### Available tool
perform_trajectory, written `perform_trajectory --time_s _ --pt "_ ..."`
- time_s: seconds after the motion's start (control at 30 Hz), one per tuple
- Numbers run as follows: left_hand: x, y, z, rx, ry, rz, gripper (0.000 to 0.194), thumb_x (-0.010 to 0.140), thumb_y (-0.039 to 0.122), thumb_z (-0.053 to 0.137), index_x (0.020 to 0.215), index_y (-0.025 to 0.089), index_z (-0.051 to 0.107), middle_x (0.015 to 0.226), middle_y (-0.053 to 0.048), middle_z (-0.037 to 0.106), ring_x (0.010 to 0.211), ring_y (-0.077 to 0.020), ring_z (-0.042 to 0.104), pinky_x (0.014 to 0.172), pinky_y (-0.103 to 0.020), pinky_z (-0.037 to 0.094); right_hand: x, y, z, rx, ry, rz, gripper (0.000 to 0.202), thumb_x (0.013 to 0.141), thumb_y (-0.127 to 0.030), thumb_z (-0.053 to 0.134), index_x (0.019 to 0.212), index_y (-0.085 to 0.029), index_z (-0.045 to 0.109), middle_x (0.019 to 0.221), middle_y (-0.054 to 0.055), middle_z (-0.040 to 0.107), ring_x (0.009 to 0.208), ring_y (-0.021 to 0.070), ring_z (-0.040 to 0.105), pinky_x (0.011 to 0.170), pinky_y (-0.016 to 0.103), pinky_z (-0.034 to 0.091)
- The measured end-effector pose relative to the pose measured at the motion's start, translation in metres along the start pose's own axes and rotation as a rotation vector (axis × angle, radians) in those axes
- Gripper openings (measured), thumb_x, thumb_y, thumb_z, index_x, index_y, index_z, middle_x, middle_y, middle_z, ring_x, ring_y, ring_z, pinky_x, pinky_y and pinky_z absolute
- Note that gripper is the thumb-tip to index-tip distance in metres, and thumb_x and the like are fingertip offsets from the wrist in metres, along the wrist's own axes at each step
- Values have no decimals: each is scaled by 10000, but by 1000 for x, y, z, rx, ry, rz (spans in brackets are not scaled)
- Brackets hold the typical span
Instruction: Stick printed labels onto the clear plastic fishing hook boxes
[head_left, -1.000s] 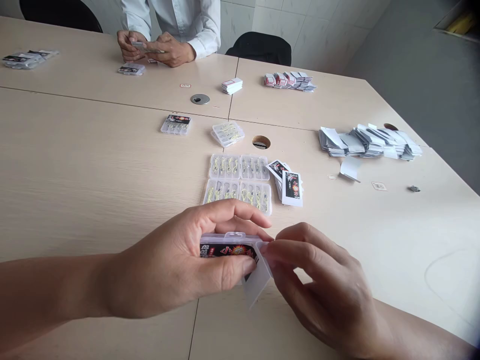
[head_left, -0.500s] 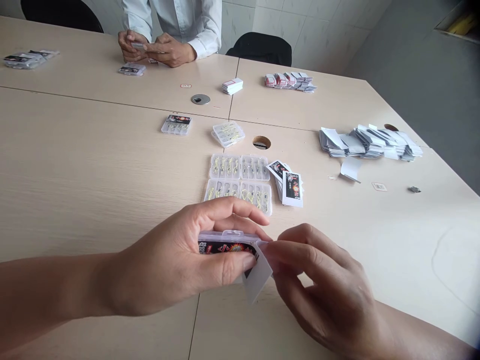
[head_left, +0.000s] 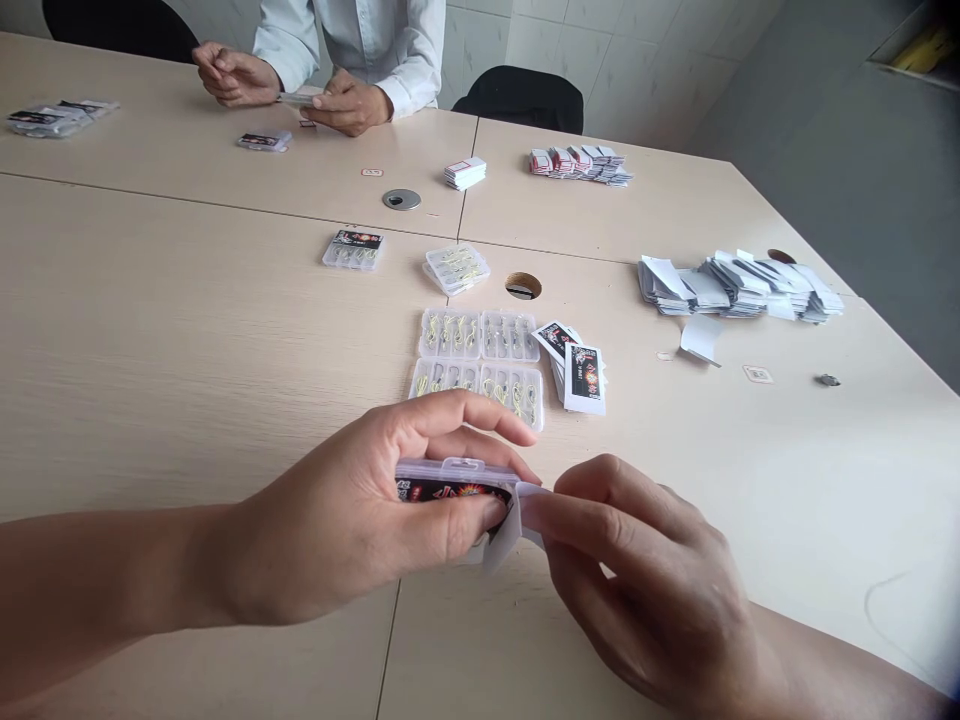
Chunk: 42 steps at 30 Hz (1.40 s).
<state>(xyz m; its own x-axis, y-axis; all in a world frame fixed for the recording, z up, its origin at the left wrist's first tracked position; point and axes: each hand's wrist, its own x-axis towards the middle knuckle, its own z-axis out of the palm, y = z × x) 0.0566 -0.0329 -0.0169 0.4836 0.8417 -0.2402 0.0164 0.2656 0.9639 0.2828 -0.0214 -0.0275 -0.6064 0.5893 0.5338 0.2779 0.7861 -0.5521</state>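
Observation:
My left hand (head_left: 390, 510) is closed around a clear plastic box (head_left: 461, 466) with a black printed label (head_left: 435, 490) on its face, thumb pressed on the label. At the box's right end, white paper (head_left: 504, 540) stands folded away from the label. My right hand (head_left: 637, 560) pinches this paper between thumb and forefinger; the fingertips are partly hidden behind it. Just beyond my hands lie clear boxes (head_left: 450, 333) of fishing hooks tied with yellow line. Beside them is a small pile of printed labels (head_left: 585, 375).
Farther back are a labelled hook box (head_left: 352, 250), stacked hook boxes (head_left: 456, 267) and a round table hole (head_left: 523, 286). White paper stacks (head_left: 739, 285) stand at right. Across the table, a person in a pale shirt (head_left: 375, 45) holds a flat thing (head_left: 298, 99).
The white paper at the box's end has been drawn up and folded back farther in my right hand's pinch. Across the table, the person's hands have moved apart.

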Motion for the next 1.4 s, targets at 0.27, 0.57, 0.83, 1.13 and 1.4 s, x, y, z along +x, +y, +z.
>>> perform_trajectory --time_s 0.27,0.57,0.83,1.13,1.4 --pt "-1 2 0 53 28 13 252 967 272 648 1156 437 629 1119 143 754 1050 -91 704 847 -104 535 1 0 -3 -1 -36 9 319 873 25 492 1084 -135 670 770 41 622 617 111 617 529 204 536" --pt "0 2 1 72 54 41 296 956 220 647 1145 448 639 1074 163 765 1051 -73 712 815 -64 520 -2 2 -4 -11 -25 20 316 886 24 486 1099 -130 661 766 38 624 617 110 609 526 208 512" --pt "0 3 -2 86 74 48 250 944 281 666 1135 440 641 1071 160 773 1008 -86 727 794 -67 532 -2 4 -3 24 -11 16 313 883 28 492 1111 -120 648 768 37 608 619 108 592 531 207 502" --pt "2 4 -2 82 92 35 236 947 282 665 1151 399 643 1113 111 777 1095 -109 706 837 -109 542 -3 7 -2 41 12 0 297 881 40 500 1100 -89 655 792 43 602 648 101 580 552 204 488" --pt "5 10 -3 45 167 23 184 918 273 711 1080 351 672 1046 84 781 1012 -109 722 772 -113 539 -1 3 -5 53 92 56 308 875 52 478 1069 -106 659 746 4 554 609 81 522 514 194 432"
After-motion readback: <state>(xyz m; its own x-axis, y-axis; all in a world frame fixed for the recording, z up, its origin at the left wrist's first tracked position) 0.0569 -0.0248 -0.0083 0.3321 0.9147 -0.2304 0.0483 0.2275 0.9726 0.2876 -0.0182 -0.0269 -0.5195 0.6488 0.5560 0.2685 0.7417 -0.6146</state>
